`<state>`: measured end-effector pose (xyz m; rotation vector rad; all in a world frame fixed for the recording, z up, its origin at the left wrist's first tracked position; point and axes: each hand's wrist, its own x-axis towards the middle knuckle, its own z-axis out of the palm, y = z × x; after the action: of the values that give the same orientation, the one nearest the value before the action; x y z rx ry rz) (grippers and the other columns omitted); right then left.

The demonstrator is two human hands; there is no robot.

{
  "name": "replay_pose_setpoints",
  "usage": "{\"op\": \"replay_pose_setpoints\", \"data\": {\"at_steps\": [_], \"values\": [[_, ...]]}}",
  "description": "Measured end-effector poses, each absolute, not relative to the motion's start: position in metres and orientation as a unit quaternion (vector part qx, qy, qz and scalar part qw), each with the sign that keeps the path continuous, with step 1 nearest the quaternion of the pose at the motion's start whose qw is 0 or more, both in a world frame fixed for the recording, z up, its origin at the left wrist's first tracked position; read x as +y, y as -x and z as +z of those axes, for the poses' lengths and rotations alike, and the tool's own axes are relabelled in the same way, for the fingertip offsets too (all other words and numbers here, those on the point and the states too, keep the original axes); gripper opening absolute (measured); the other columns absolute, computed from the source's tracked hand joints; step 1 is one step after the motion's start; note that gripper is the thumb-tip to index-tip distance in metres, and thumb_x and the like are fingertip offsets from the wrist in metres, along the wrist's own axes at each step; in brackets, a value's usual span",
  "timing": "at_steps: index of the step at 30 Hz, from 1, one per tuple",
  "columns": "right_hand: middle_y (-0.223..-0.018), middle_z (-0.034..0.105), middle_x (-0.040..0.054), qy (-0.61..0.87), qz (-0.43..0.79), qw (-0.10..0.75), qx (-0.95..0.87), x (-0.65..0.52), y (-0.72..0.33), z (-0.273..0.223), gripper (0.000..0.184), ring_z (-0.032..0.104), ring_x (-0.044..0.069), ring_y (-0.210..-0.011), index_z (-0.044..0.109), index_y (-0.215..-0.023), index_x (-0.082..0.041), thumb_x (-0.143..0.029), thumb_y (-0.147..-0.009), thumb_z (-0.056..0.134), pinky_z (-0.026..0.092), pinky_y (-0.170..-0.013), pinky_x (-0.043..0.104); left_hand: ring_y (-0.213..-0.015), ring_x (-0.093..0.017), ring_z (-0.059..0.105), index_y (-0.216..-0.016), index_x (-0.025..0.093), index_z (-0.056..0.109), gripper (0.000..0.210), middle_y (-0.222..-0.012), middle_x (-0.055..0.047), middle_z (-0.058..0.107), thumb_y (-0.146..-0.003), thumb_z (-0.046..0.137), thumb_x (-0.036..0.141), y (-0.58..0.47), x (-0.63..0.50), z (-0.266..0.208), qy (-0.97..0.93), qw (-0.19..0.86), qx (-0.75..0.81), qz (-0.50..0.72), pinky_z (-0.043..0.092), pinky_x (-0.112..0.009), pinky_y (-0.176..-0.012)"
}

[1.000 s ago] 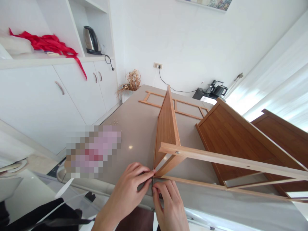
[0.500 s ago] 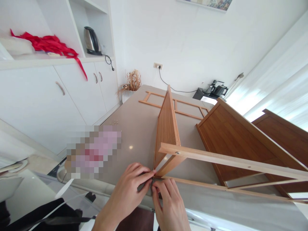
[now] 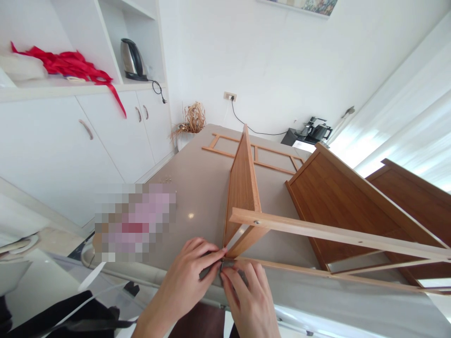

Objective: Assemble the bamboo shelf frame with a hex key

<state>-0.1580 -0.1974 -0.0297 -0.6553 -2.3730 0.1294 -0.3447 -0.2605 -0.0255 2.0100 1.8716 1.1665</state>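
A wooden shelf unit lies on its side, its near corner in front of me. My left hand (image 3: 193,270) is closed in a pinch at the end of the lower wooden rail (image 3: 282,267), beside the upright shelf board (image 3: 244,183). What lies between its fingertips is mostly hidden. My right hand (image 3: 250,293) is just to the right, thumb and fingertips pressed together at a thin dark metal piece (image 3: 221,264) by the rail's end; its exact kind is too small to tell. Above, the upper rail (image 3: 317,230) shows a bolt head (image 3: 257,223) near its left end.
The unit's other boards (image 3: 338,197) stretch right across the grey table (image 3: 200,183). A flat wooden frame (image 3: 225,153) lies at the back. A blurred pink item (image 3: 148,211) is on the left. Beyond are a kettle (image 3: 133,60) and dried plants (image 3: 193,117).
Both hands stay at the same corner with nearly the same grip; the right fingers have shifted slightly. The whole view has drifted a little to the left.
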Motion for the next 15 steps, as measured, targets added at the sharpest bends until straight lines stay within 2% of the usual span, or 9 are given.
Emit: {"op": "replay_pose_setpoints", "data": {"at_steps": [8, 15], "values": [[-0.087, 0.065, 0.0031, 0.251, 0.066, 0.335, -0.906, -0.196, 0.156, -0.039, 0.012, 0.061, 0.02, -0.08, 0.064, -0.096, -0.023, -0.015, -0.102, 0.059, 0.046, -0.073, 0.034, -0.101, -0.023, 0.064, -0.127, 0.029, 0.072, 0.033, -0.105, -0.005, 0.074, -0.101, 0.06, 0.012, 0.343, -0.262, -0.025, -0.669, 0.072, 0.626, 0.393, 0.058, -0.04, -0.089], [-0.089, 0.062, 0.0037, 0.278, 0.104, 0.316, -0.901, -0.199, 0.156, -0.038, 0.016, 0.061, 0.019, -0.08, 0.066, -0.097, -0.024, -0.015, -0.105, 0.055, 0.047, -0.073, 0.033, -0.103, -0.022, 0.063, -0.132, 0.03, 0.07, 0.036, -0.107, -0.004, 0.073, -0.102, 0.058, 0.013, 0.344, -0.259, -0.026, -0.67, 0.084, 0.629, 0.386, 0.057, -0.041, -0.09]]}}
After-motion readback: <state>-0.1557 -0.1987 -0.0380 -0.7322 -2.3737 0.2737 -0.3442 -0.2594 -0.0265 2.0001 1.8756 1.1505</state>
